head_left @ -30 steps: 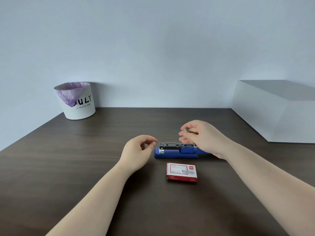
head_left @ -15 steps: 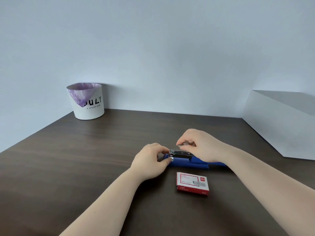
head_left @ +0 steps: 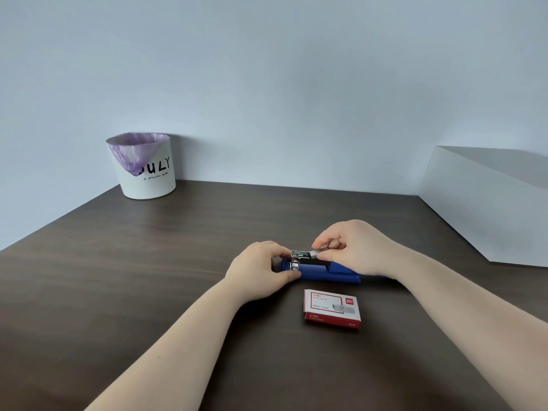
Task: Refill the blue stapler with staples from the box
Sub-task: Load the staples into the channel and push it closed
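Both my forearms bare, no sleeves in view anywhere up to the frame edge. My left hand (head_left: pixel 261 269) bare: no glove, no ring, no watch or band at the wrist. My right hand (head_left: pixel 354 250) the same, bare, nothing on the wrist. My fingers (head_left: pixel 321 241) are uncovered, nails short and plain as far as I can tell, no polish visible. Small dark speck on my left forearm, about midway along; too small to say what it is. Upper arms and the rest of me out of frame.
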The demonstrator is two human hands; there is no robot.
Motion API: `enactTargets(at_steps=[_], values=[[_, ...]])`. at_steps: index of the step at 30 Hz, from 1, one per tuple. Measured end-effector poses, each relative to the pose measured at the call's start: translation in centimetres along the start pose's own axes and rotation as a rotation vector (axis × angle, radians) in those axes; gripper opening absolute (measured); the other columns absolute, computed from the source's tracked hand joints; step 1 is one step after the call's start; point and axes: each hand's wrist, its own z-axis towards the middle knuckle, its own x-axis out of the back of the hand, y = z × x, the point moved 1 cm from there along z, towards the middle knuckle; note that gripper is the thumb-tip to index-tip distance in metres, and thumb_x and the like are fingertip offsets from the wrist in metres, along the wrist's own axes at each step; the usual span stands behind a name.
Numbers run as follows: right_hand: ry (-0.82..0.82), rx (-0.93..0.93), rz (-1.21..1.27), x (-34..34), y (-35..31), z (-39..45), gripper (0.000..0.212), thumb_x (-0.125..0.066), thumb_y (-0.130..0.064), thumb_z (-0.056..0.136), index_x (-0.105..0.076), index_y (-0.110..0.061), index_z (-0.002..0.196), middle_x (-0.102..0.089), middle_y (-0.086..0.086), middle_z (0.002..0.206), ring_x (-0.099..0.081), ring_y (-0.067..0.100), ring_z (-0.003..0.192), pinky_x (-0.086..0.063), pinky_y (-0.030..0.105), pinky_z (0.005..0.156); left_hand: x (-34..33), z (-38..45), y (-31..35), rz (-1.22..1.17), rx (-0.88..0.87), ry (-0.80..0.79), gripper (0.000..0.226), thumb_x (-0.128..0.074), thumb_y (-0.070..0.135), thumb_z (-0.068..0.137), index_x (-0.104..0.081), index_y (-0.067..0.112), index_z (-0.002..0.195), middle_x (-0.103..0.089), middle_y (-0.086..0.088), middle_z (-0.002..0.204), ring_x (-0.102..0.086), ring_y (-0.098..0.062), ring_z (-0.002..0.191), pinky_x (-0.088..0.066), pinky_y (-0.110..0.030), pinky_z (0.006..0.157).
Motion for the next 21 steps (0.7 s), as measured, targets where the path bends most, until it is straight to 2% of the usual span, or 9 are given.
enactTargets(at_steps=[4,8,12,15,18,21], values=[[0.024,0.004,0.020,-0.06,-0.08,0.01,0.018,-0.070,-0.021,0.082,-0.071,-0.021,0.099,-0.060,-0.022,0.073,-0.058,-0.005,0.072,-0.040,0.003,0.065,-0.11,0.06,-0.12,0.014,0.024,-0.007,0.037,-0.067,0.046,0.075,-0.063,0.034,0.109,-0.063,0.014,0.103,-0.046,-0.008,0.086,-0.040,-0.025,0.075],[0.050,-0.011,0.082,0.00,0.18,-0.01,0.017,-0.071,-0.022,0.081,-0.073,-0.018,0.097,-0.069,-0.010,0.081,-0.065,0.003,0.082,-0.044,0.005,0.067,-0.01,0.01,0.03,0.017,0.024,-0.014,0.037,-0.066,0.046,0.076,-0.062,0.034,0.111,-0.062,0.015,0.106,-0.046,-0.007,0.087,-0.039,-0.025,0.075],[0.041,-0.020,0.087,-0.07,0.42,-0.06,0.018,-0.071,-0.022,0.080,-0.073,-0.019,0.097,-0.065,-0.018,0.075,-0.063,-0.002,0.076,-0.043,-0.003,0.059,0.08,-0.05,0.18,0.021,0.024,-0.010,0.037,-0.066,0.045,0.076,-0.063,0.032,0.111,-0.056,0.019,0.097,-0.048,-0.008,0.086,-0.040,-0.024,0.075],[0.043,-0.017,0.092,0.04,0.39,-0.07,0.016,-0.072,-0.020,0.079,-0.073,-0.019,0.095,-0.064,-0.020,0.073,-0.062,-0.002,0.074,-0.043,0.000,0.060,0.13,-0.09,0.32,0.022,0.021,-0.007,0.036,-0.067,0.044,0.077,-0.063,0.031,0.111,-0.055,0.018,0.094,-0.049,-0.008,0.085,-0.040,-0.024,0.074],[0.035,-0.004,0.085,0.12,0.35,0.10,0.014,-0.074,-0.019,0.077,-0.072,-0.021,0.091,-0.067,-0.014,0.080,-0.063,0.002,0.078,-0.044,0.005,0.062,0.17,-0.13,0.36,0.020,0.017,-0.007,0.036,-0.066,0.043,0.077,-0.063,0.031,0.111,-0.056,0.018,0.096,-0.050,-0.007,0.085,-0.042,-0.024,0.074],[0.033,0.014,0.089,-0.02,0.35,0.37,0.016,-0.076,-0.018,0.075,-0.071,-0.021,0.090,-0.068,-0.012,0.083,-0.062,0.000,0.073,-0.044,0.000,0.060,0.26,-0.18,0.44,0.021,0.020,-0.011,0.037,-0.066,0.044,0.077,-0.062,0.031,0.111,-0.056,0.019,0.095,-0.050,-0.007,0.084,-0.041,-0.024,0.074]])
